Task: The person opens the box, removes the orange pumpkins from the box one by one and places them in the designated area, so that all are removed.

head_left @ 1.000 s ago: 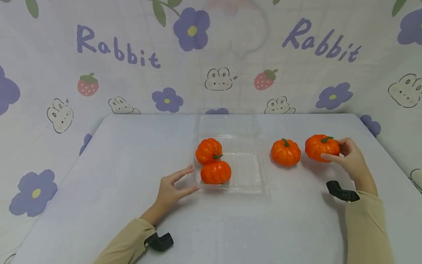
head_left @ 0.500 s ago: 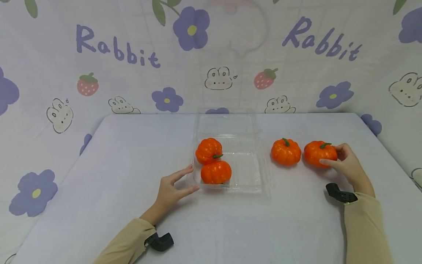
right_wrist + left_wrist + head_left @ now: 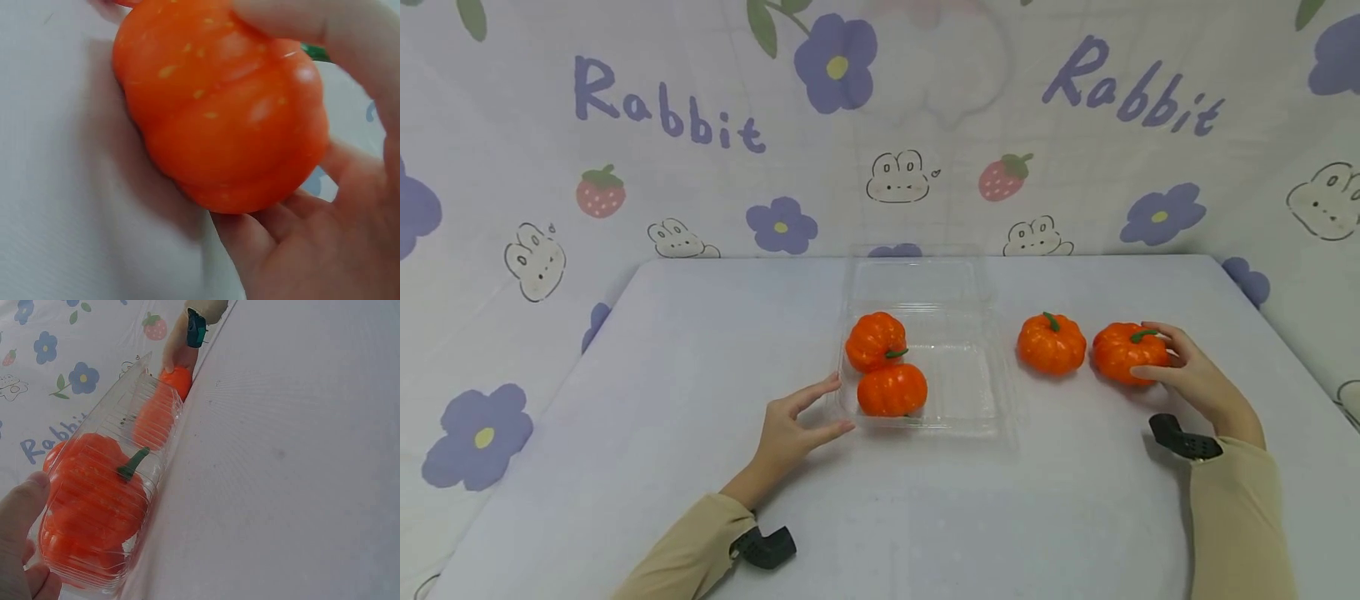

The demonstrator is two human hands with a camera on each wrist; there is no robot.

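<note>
In the head view, two orange toy pumpkins (image 3: 876, 342) sit in the left part of a clear plastic box (image 3: 958, 392) with its lid up. My left hand (image 3: 786, 437) touches the box's near left corner, thumb and fingers spread. In the left wrist view, the thumb (image 3: 28, 500) lies against the clear wall. At the table's right side, my right hand (image 3: 1202, 379) holds another pumpkin (image 3: 1126, 354) low at the tabletop, thumb in front and fingers behind. The right wrist view shows this pumpkin (image 3: 231, 112) between thumb and fingers. Whether it rests on the table is unclear.
One more orange pumpkin (image 3: 1051, 345) with a green stem stands between the box and my right hand. A white tabletop (image 3: 955, 517) lies under everything. Behind it hangs a printed cloth (image 3: 925, 108) with rabbits, flowers and strawberries.
My right hand has lowered its pumpkin slightly toward the near side, and its fingers have shifted over the far top. The left hand and the box have stayed in place.
</note>
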